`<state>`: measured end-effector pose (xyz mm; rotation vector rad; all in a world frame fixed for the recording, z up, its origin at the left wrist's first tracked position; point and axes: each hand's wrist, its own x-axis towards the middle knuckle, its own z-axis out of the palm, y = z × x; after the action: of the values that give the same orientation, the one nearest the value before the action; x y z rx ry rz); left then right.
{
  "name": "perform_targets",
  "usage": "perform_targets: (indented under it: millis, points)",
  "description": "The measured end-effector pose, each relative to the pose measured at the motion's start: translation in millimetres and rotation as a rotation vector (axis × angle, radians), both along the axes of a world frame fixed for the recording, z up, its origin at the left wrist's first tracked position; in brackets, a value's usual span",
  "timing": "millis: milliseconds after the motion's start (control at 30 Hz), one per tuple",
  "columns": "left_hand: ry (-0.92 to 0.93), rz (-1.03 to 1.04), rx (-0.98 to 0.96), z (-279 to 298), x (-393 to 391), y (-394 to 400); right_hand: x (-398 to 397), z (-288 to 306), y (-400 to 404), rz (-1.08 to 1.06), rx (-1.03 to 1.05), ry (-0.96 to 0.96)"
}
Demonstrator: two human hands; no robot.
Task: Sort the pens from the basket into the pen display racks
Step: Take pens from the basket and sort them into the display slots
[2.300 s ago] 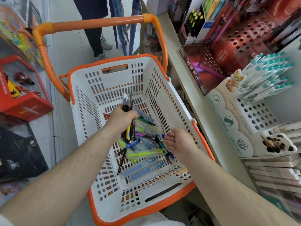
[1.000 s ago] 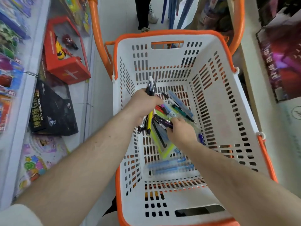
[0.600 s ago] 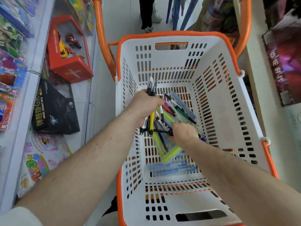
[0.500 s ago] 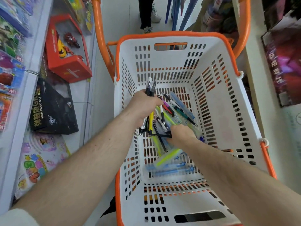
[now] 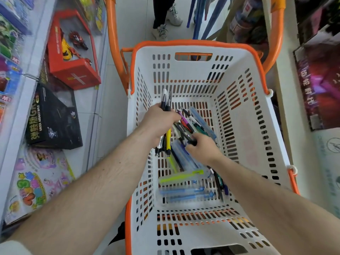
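A white basket (image 5: pixel 244 126) with an orange rim holds several loose pens (image 5: pixel 184 184) on its floor, among them yellow-green and blue ones. My left hand (image 5: pixel 158 122) grips a bundle of pens (image 5: pixel 166 102) upright inside the basket; black tips stick out above the fist, and a yellow pen hangs below it. To its right, my right hand (image 5: pixel 204 148) pinches a black pen (image 5: pixel 189 138) just above the pile. No pen display rack is in view.
The basket's orange handle (image 5: pixel 114 45) arches up behind it. Toy boxes fill the shelves on the left: a red one (image 5: pixel 73 70), a black one (image 5: pixel 53 116). A person's legs (image 5: pixel 165 19) stand on the floor beyond. A shelf edge (image 5: pixel 294 126) runs along the right.
The view has swung from the racks on the right down onto the basket. My right hand has lifted a black pen out of the pile. My left hand still holds its bundle.
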<state>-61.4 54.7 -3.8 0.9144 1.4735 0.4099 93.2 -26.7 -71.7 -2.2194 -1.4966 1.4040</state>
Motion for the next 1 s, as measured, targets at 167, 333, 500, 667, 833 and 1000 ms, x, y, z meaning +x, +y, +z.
perform_targets:
  millis: [167, 333, 500, 667, 833, 1000]
  points:
    - [0.001, 0.031, -0.019, -1, 1, 0, 14, -17, 40, -0.265, 0.028, 0.023]
    - [0.016, 0.038, -0.017, 1, 1, -1, 5, -29, 66, -0.127, 0.075, -0.216]
    - [0.030, 0.047, -0.009, 0, 2, -2, -9, -41, 76, 0.053, 0.032, -0.346]
    - [0.045, 0.040, 0.002, 0, 3, 0, -14, -30, 77, 0.198, -0.124, -0.406]
    - [0.038, 0.032, 0.002, 4, 3, 0, -14, -25, 66, 0.090, -0.230, -0.216]
    - [0.048, 0.002, -0.003, 9, 4, 0, 6, -2, 45, -0.268, -0.249, 0.047]
